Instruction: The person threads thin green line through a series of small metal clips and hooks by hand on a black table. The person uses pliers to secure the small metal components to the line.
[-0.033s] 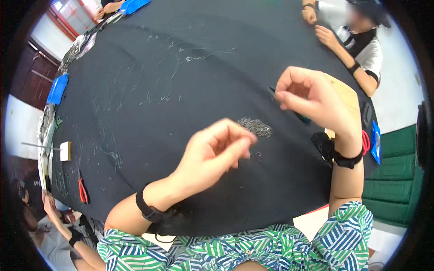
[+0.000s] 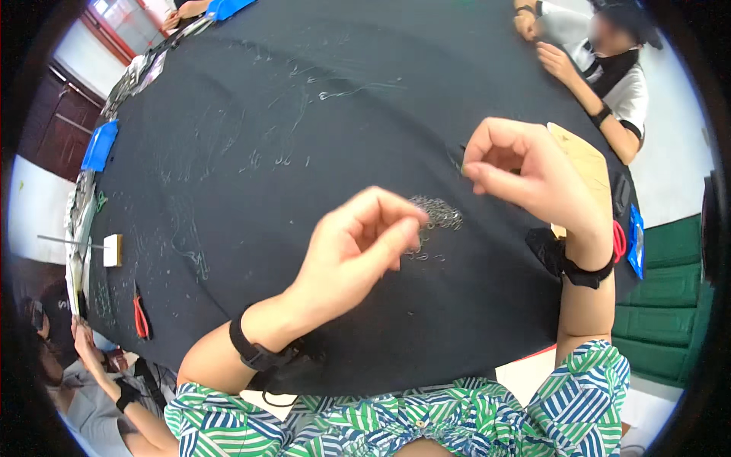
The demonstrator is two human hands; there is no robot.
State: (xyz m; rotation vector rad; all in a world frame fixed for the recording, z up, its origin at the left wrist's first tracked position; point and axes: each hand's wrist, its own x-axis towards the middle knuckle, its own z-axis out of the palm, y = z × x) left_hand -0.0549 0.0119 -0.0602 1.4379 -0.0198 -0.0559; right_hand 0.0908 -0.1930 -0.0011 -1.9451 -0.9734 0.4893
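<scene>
My left hand (image 2: 346, 259) hovers over the black cloth in the middle, thumb and fingertips pinched together. Just beyond its fingertips lies a heap of small metal hooks (image 2: 440, 212), with a few loose hooks (image 2: 426, 257) nearer me. Farther right, my right hand (image 2: 521, 167) is raised with its thumb pressed to the curled fingers. Whatever is in either pinch is too small or hidden to make out. Both wrists wear black bands.
Thin lines with hooks (image 2: 335, 95) spread over the black tablecloth (image 2: 365, 145). Red-handled pliers (image 2: 141, 316) and a white block with a rod (image 2: 113, 250) lie left. A tan board (image 2: 586, 171), red-handled scissors (image 2: 618, 241) and blue packet (image 2: 635, 242) sit right. Other people work around the table.
My left hand has risen slightly, uncovering more of the loose hooks by the heap. My right hand has dipped a little, still pinched.
</scene>
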